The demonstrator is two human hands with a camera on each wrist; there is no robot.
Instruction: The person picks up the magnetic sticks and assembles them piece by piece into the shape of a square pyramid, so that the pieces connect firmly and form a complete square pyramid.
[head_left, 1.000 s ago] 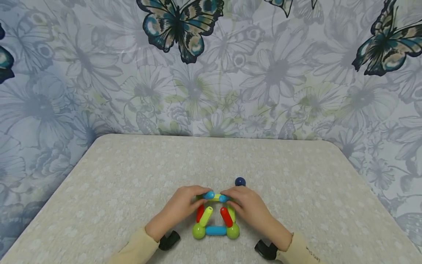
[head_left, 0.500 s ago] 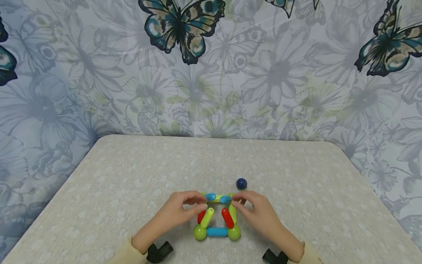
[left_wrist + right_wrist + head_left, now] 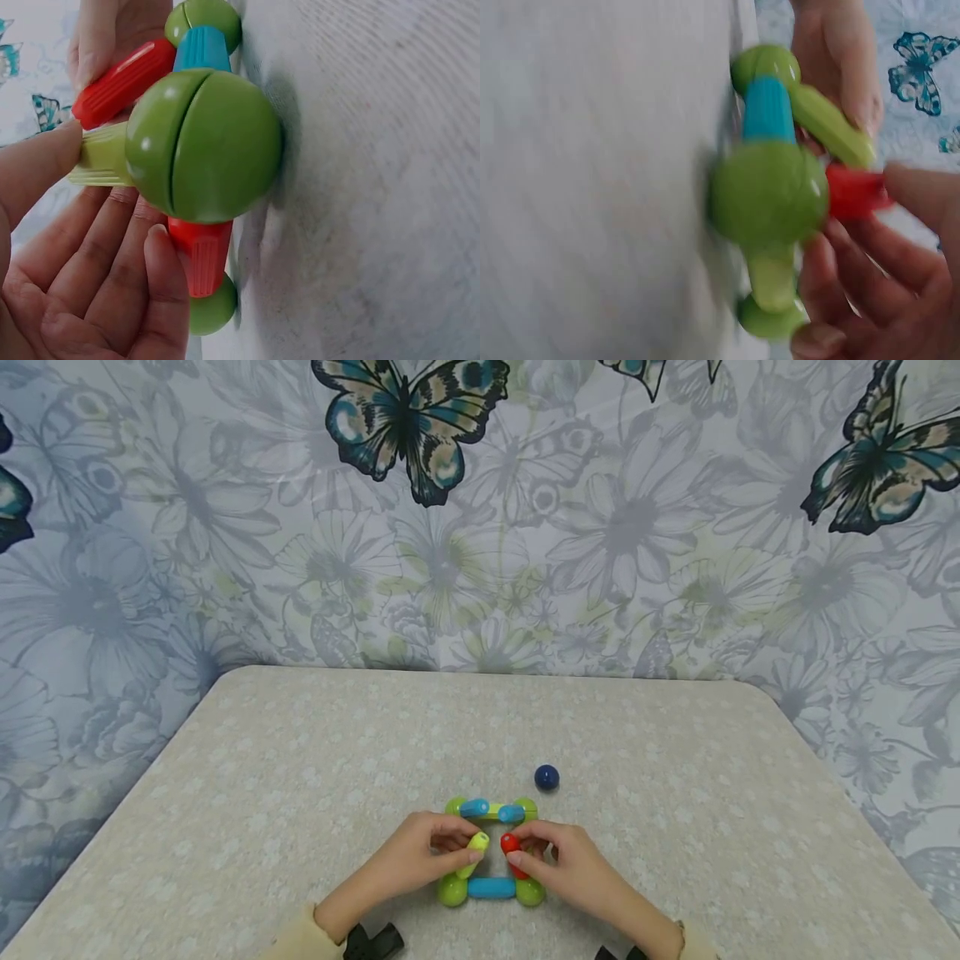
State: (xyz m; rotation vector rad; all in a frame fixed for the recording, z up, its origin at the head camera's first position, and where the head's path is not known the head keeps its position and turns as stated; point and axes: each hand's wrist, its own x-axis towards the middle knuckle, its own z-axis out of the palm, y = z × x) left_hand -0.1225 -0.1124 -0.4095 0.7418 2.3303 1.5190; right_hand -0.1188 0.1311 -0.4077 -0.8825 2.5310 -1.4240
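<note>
A square frame of magnetic rods and green balls lies on the table. My left hand (image 3: 412,856) pinches the upright yellow-green rod (image 3: 472,858) rising from the front left green ball (image 3: 452,891). On the other side, my right hand (image 3: 570,862) pinches the leaning red rod (image 3: 511,843) above the front right green ball (image 3: 530,892). A blue rod (image 3: 491,888) joins these two balls. Two short blue rods (image 3: 474,808) lean inward at the back corners, untouched. In the left wrist view, the thumb presses the yellow-green rod (image 3: 105,155); the right wrist view shows the red rod (image 3: 853,192), blurred.
A loose dark blue ball (image 3: 547,777) lies behind the frame's back right corner. The table (image 3: 300,735) has a pale patterned cover and ends at a butterfly-print backdrop (image 3: 487,568). Black wrist mounts (image 3: 378,942) sit under the forearms.
Both hands have let go of the back blue rods and moved toward me. They have taken hold of the front yellow-green and red rods, which now stand a little differently.
</note>
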